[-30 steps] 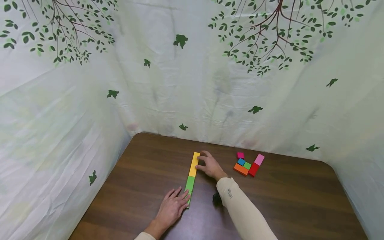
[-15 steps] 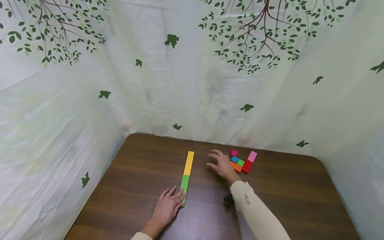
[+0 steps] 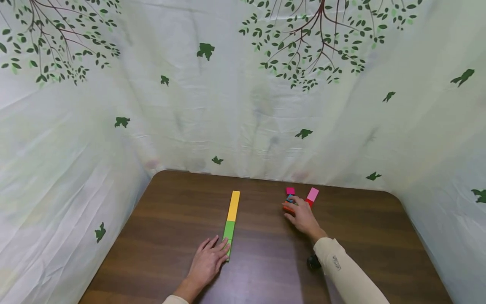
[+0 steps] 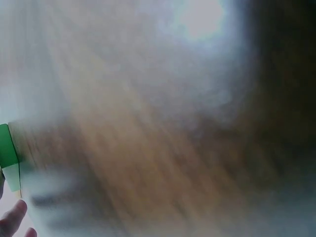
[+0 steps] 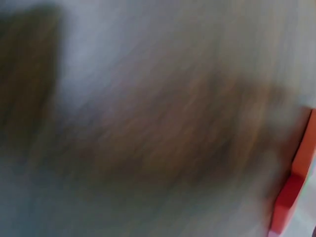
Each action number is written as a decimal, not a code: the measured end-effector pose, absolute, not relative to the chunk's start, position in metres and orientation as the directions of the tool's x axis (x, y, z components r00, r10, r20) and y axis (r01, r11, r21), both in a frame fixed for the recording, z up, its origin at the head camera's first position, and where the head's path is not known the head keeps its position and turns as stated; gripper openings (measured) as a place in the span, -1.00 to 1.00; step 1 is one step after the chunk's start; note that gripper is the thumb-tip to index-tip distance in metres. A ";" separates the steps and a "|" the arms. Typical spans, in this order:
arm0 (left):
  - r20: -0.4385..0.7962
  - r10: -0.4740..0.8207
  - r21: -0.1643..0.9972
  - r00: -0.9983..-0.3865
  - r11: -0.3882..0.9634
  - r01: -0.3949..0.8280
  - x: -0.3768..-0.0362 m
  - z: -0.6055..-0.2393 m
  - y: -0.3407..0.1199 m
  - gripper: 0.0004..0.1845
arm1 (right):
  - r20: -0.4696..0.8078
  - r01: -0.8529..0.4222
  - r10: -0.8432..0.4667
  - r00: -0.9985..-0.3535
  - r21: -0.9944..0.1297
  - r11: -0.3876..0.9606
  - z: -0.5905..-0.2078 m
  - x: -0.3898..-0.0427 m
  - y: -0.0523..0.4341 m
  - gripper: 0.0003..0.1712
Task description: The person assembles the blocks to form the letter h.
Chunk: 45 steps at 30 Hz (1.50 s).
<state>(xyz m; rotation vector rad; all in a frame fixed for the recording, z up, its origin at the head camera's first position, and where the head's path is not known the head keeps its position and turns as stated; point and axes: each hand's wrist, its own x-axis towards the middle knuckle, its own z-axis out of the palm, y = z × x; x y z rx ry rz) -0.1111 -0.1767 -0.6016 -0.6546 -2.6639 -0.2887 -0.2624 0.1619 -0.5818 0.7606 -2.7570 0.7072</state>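
Observation:
My left hand (image 3: 206, 262) lies on the table with fingers extended, their tips resting on the near green block of a straight row. Beyond it come another green block (image 3: 229, 230) and a long yellow strip (image 3: 233, 206), end to end. In the left wrist view a green block (image 4: 7, 145) shows at the left edge, above a fingertip. My right hand (image 3: 305, 218) reaches over a group of small blocks, thumb and fingers apart. It partly covers the orange block (image 3: 288, 209), blue block (image 3: 290, 197) and red block (image 3: 309, 202); the small green one is hidden.
A magenta block (image 3: 290, 191) and a pink block (image 3: 313, 194) lie at the far side of the group. The brown wooden table (image 3: 182, 207) ends at a leaf-printed cloth (image 3: 243, 139). A black wrist camera (image 3: 313, 262) sits under the right wrist.
My right hand has left the yellow strip and moved right, over the group of coloured blocks. My left hand stays at the near green block. The head view has turned slightly right.

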 end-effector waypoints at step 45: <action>0.376 0.381 0.185 -0.845 0.862 0.471 -0.114 -0.598 -0.174 -0.65 | 0.156 -0.499 -0.480 -0.863 -0.407 0.765 -0.580 -0.231 0.147 -0.65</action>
